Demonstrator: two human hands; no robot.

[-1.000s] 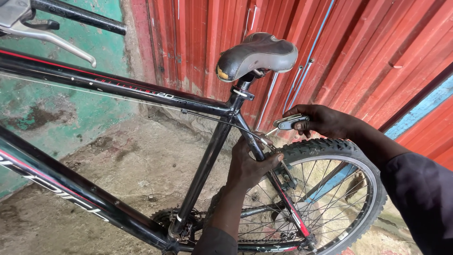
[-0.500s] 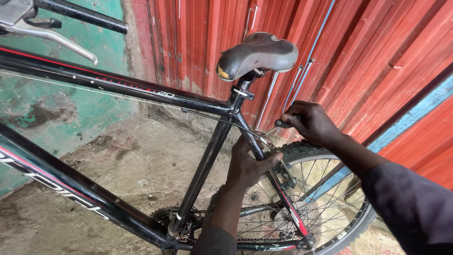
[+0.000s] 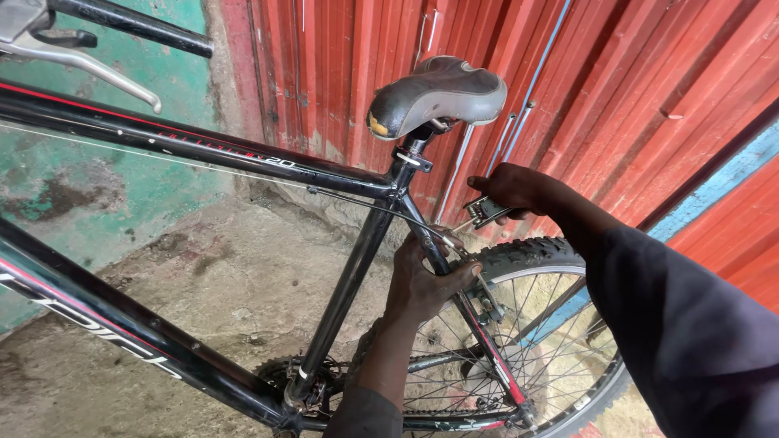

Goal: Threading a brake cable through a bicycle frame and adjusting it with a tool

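Head cam: left hand [image 3: 422, 284] clamped on black slanted metal seat stay [image 3: 430, 243], right hand [image 3: 513, 188] just above-right gripping small grey metal tool [image 3: 485, 212], over knobby black rear tyre [image 3: 519, 253].

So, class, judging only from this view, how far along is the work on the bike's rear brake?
Done: the bicycle stands upright with its rear wheel fitted and a thin cable running along the frame. In hand: the left hand grips the seat stay near the brake, while the right hand holds a small metal tool above the tyre. Left: whether the brake is set cannot be told.
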